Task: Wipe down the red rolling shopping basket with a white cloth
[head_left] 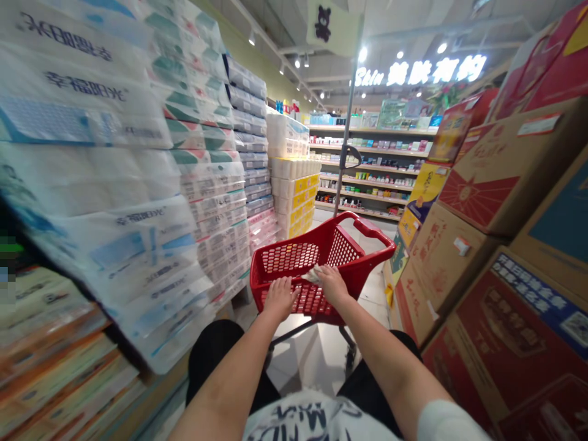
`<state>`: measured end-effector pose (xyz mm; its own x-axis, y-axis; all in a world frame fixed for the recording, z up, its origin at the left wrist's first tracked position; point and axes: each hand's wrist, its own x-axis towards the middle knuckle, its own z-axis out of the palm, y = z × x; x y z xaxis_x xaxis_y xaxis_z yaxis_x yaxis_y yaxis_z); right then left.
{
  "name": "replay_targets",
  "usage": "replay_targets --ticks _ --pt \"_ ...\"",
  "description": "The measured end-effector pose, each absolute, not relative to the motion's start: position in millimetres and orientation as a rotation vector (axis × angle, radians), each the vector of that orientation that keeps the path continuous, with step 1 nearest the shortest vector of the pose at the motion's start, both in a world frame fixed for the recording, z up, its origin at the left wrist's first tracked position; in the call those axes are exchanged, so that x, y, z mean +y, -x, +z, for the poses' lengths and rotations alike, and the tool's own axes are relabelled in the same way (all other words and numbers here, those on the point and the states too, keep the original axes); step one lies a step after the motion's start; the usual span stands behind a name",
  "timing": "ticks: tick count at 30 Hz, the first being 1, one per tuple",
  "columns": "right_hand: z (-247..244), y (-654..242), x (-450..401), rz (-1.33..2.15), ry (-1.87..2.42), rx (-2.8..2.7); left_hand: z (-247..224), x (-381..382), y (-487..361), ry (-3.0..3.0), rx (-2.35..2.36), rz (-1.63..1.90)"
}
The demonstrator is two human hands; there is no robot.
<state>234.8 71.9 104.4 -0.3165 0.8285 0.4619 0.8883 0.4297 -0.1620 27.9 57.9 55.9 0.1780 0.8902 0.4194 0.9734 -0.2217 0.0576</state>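
A red plastic shopping cart (294, 257) with perforated sides stands right in front of my knees. My left hand (279, 300) lies on its near rim, fingers stretched forward and holding nothing. Farther right, my right hand (332, 285) presses a crumpled whitish cloth (313, 275) against the same rim. Part of the cloth is hidden under the fingers. The cart's red push handle (374, 233) points away to the right. No goods show in the visible part of the basket.
Tall stacks of wrapped tissue packs (133, 122) line the left side. Cardboard cartons (482, 171) are piled close on the right. A metal pole (348, 122) rises beyond the cart, and shelves of small products (367, 162) stand at the back.
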Motion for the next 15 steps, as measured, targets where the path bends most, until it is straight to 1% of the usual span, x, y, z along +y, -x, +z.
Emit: replay_targets --ticks 4,7,10,15 --pt "110 -246 73 -0.184 1.573 -2.089 56 57 -30 2.198 -1.826 -0.547" --pt "111 -240 71 -0.174 1.510 -2.167 53 59 -31 2.164 -1.805 -0.589" --pt "114 -243 71 -0.144 1.446 -2.229 51 60 -28 2.204 -1.785 -0.558" --pt "120 -269 74 -0.197 1.594 -2.063 51 60 -28 2.198 -1.769 -0.560"
